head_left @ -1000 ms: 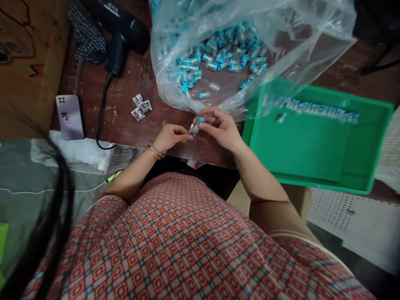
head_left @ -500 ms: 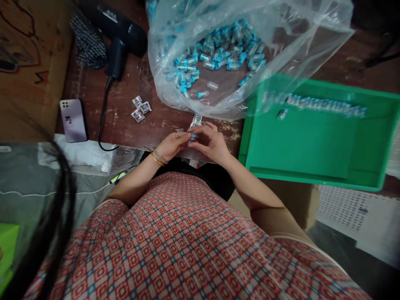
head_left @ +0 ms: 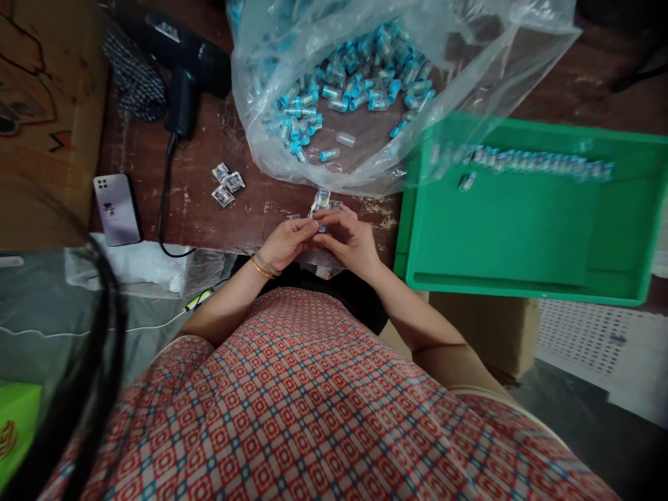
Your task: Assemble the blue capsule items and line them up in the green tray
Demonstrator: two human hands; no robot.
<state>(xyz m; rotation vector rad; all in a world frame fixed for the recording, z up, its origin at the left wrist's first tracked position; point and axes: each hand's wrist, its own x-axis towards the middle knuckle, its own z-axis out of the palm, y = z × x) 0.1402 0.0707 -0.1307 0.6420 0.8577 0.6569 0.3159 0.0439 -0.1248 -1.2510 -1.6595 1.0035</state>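
Vial point(head_left: 321, 228) — in left hand point(head_left: 286, 244) and right hand point(head_left: 353, 241), near table edge point(head_left: 229, 246)

The right hand point(head_left: 351, 240) partly hides an item point(head_left: 322, 228); the top edge crops the bag point(head_left: 501, 62); print on the packets point(head_left: 234, 181) is illegible.

No text readable for sure. Red letters on green item point(head_left: 24, 403), lower left, cut by frame edge. Pale lettering on blower point(head_left: 184, 97), upper left: blurred. Print on packets point(head_left: 223, 197), left of center: too small. Carton point(head_left: 49, 177), far upper left: dark zigzag mark, no legible words.
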